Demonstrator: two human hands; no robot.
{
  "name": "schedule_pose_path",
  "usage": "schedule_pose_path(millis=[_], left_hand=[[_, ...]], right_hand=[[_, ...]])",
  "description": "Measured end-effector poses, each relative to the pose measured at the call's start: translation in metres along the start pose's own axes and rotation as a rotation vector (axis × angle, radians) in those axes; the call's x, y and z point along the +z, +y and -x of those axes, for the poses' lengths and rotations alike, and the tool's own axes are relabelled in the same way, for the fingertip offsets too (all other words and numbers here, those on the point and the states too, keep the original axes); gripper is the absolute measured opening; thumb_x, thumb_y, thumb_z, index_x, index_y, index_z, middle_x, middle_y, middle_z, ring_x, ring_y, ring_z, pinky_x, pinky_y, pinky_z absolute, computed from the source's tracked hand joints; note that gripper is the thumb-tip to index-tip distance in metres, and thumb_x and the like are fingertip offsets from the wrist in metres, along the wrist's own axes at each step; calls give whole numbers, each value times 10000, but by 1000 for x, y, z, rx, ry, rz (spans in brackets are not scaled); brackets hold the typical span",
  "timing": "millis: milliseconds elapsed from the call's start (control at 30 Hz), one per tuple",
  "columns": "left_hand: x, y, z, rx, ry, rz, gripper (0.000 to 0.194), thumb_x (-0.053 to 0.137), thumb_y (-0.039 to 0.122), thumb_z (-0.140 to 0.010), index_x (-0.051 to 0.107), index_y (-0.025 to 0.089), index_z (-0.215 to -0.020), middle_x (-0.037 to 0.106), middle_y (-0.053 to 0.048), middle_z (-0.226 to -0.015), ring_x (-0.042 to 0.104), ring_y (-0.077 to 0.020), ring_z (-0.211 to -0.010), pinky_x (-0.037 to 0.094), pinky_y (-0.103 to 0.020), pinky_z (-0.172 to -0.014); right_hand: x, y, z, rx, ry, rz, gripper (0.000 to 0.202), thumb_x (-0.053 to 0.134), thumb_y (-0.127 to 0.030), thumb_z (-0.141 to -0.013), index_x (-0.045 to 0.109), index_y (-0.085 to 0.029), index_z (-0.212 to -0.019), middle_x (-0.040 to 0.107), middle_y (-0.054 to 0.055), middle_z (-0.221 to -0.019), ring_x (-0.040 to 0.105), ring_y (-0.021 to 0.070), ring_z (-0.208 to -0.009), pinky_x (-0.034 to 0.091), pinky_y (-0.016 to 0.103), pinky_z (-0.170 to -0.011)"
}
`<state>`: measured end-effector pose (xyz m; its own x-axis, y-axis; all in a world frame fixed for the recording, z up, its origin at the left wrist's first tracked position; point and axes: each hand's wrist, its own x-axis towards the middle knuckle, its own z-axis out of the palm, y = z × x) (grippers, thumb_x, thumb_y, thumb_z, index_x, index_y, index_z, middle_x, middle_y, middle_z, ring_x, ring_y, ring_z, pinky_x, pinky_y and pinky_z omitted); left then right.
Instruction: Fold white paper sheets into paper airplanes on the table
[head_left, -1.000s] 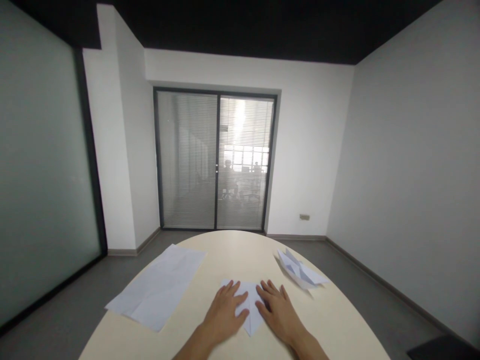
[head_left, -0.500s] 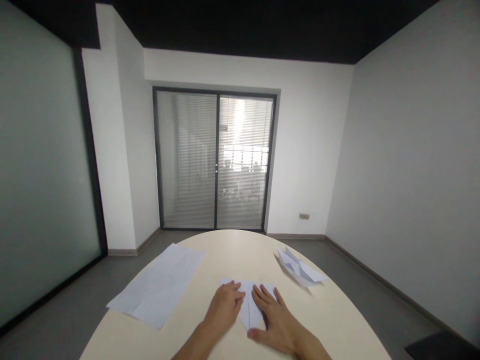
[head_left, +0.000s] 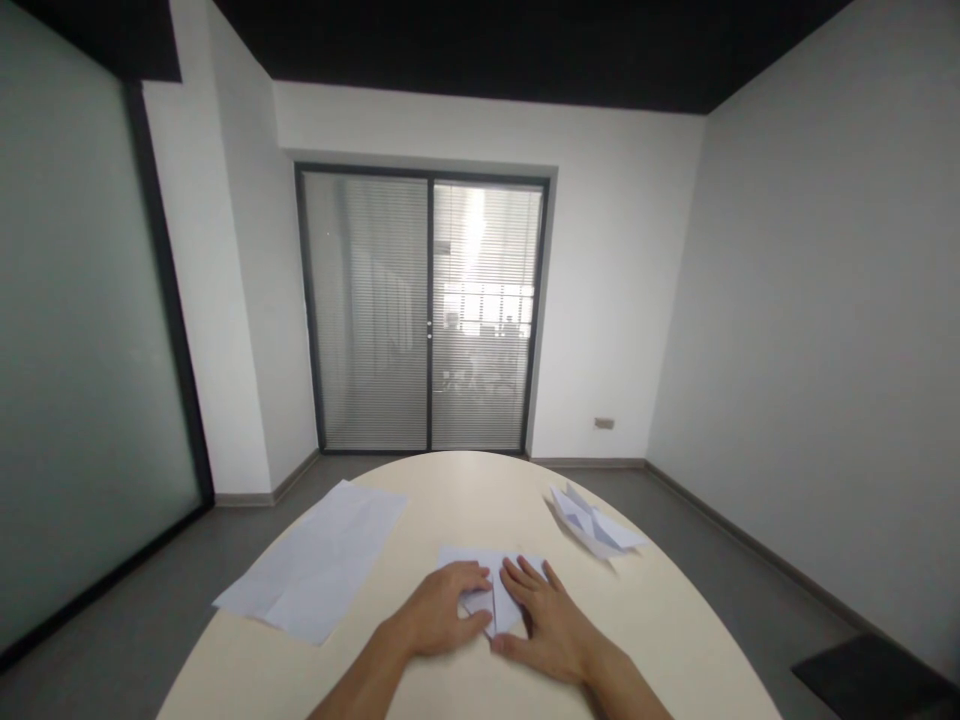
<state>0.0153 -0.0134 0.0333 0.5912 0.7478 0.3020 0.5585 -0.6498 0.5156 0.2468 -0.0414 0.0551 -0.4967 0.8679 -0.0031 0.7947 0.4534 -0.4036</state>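
Note:
A white folded paper point(head_left: 505, 606) lies on the pale round table point(head_left: 450, 490), close to its near side, with a seam down its middle and a pointed lower end. My left hand point(head_left: 442, 608) rests on the paper's left part, thumb apart from the fingers. Over the right part, my right hand point(head_left: 546, 622) lies flat with its fingers spread and its thumb near the lower point. Both hands hide some of the paper.
An unfolded white sheet point(head_left: 322, 560) with creases lies on the table's left side. A folded paper shape point(head_left: 596, 525) stands near the right edge. Beyond the table is a glass door point(head_left: 375, 330); a dark flat object point(head_left: 874, 675) is on the floor at right.
My left hand has shifted down and turned, its thumb now spread toward the paper's lower part. The right hand stays nearly in place. The view has tilted slightly.

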Motion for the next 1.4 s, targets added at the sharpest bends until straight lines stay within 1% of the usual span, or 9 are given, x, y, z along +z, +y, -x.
schedule_pose_path(millis=[200, 333, 567, 800, 1000, 1100, 1200, 1300, 1400], left_hand=[[4, -6, 2, 37, -34, -25, 536, 645, 389, -788, 575, 215, -1291, 537, -83, -1394, 464, -252, -1306, 339, -412, -1121], [6, -1, 0, 44, -8, -47, 448, 587, 376, -856, 581, 208, -1271, 546, -82, -1380, 468, -235, -1291, 329, -392, -1125], [8, -1, -2, 13, 59, -81, 383, 614, 315, -840, 601, 223, -1211, 601, -64, -1266, 499, -234, -1190, 374, -386, -1067], [10, -2, -1, 37, 66, -114, 310, 593, 334, -872, 631, 253, -1169, 607, -43, -1210, 506, -224, -1143, 376, -357, -1030], [14, 0, -8, -71, 82, -171, 248, 513, 230, -873, 648, 230, -1081, 654, -45, -1056, 544, -222, -1038, 402, -363, -968], [17, -5, -8, -80, 108, -195, 361, 534, 218, -827, 608, 221, -1180, 617, -60, -1215, 509, -236, -1145, 354, -385, -1042], [20, -10, -8, -133, 128, -230, 560, 558, 274, -801, 500, 170, -1348, 488, -103, -1415, 404, -277, -1295, 245, -424, -1133], [20, -9, -7, -183, 106, -221, 602, 548, 313, -802, 468, 153, -1376, 505, -114, -1402, 406, -287, -1302, 187, -444, -1159], [19, -7, -7, -157, 87, -181, 600, 550, 286, -784, 463, 174, -1367, 530, -105, -1373, 437, -266, -1283, 183, -440, -1164]], right_hand=[[1, 5, 0, 18, 29, -31, 821, 475, -704, -818, 326, -251, -1487, 265, 112, -1562, 174, 328, -1456, 41, 564, -1168], [-2, 7, 1, 2, 29, -35, 802, 470, -700, -831, 339, -247, -1480, 279, 107, -1556, 203, 326, -1449, 112, 546, -1171], [4, 18, -5, -66, 211, -8, 560, 359, -571, -941, 613, -215, -1291, 520, 114, -1417, 442, 261, -1338, 266, 433, -1151], [19, 41, -19, 243, 303, 100, 582, 450, -473, -890, 526, -158, -1373, 462, 127, -1464, 346, 297, -1395, 279, 450, -1142], [22, 46, -20, 252, 305, 48, 714, 525, -460, -826, 398, -151, -1457, 422, 92, -1498, 287, 300, -1422, 236, 438, -1160], [22, 44, -18, 242, 265, 13, 724, 524, -453, -823, 363, -182, -1475, 390, 79, -1518, 243, 314, -1437, 177, 495, -1167], [19, 41, -17, 199, 263, -3, 688, 531, -442, -811, 420, -195, -1443, 460, 96, -1468, 339, 305, -1390, 189, 492, -1163], [17, 36, -15, 144, 294, -22, 668, 542, -411, -789, 478, -157, -1403, 509, 128, -1414, 434, 280, -1322, 262, 420, -1143], [18, 35, -14, 154, 269, -51, 709, 548, -388, -770, 438, -163, -1433, 432, 110, -1486, 346, 290, -1387, 208, 446, -1168]])
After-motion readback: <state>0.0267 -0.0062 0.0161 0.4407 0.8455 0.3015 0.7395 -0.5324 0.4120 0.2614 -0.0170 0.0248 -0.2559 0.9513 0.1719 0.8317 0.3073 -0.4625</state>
